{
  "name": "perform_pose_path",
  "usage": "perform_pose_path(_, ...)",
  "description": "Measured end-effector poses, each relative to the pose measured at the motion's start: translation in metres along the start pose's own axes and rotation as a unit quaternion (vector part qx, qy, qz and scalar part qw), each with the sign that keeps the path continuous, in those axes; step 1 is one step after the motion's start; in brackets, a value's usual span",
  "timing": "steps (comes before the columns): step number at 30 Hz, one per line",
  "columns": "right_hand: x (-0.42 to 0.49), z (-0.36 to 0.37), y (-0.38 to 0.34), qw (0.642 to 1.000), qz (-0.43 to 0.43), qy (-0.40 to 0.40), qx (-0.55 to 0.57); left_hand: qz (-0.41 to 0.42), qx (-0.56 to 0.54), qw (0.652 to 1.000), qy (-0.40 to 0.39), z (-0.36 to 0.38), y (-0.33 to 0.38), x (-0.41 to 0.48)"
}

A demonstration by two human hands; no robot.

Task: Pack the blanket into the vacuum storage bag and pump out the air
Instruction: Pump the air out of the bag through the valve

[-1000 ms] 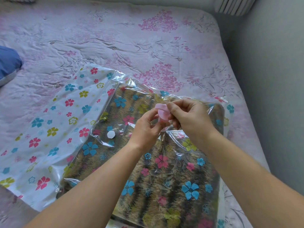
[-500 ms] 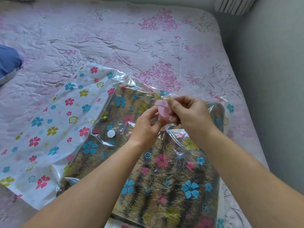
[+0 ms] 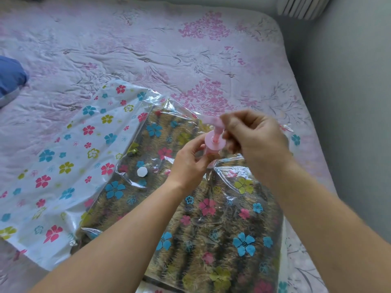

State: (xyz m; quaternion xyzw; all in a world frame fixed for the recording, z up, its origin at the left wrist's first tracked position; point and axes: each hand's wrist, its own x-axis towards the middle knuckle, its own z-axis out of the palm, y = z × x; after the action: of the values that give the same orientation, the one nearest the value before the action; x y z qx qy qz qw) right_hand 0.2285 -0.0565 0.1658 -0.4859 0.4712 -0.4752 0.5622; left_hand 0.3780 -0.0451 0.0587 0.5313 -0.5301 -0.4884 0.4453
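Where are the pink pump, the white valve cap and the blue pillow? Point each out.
pink pump (image 3: 214, 142): head view, on its round flange between the hands.
white valve cap (image 3: 142, 171): head view, middle of the cap, lying on the bag.
blue pillow (image 3: 10, 75): head view, its visible corner at the left edge.

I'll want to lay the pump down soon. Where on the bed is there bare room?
Free: the bedspread beyond the vacuum bag, between the blue pillow and the wall side. Crowded: near half, under bag, blanket, white cap and both hands.

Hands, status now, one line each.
Left hand: closed around the pink pump body.
Right hand: closed on the pump's raised handle.
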Motion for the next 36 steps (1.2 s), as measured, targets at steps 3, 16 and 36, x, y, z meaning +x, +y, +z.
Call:
perform_pose_path(3,0.003,0.001,0.025,0.995,0.084,0.015,-0.043,-0.001,0.014,1.000,0.002,-0.002,-0.002,0.000)
perform_pose_path(16,0.001,0.000,-0.018,0.996,-0.081,-0.014,0.039,0.003,0.017,1.000,-0.011,-0.001,0.002,0.001)
perform_pose_path(36,-0.001,0.000,0.020,0.997,0.057,0.024,-0.048,-0.003,0.033,0.999,-0.002,0.000,0.001,0.002)
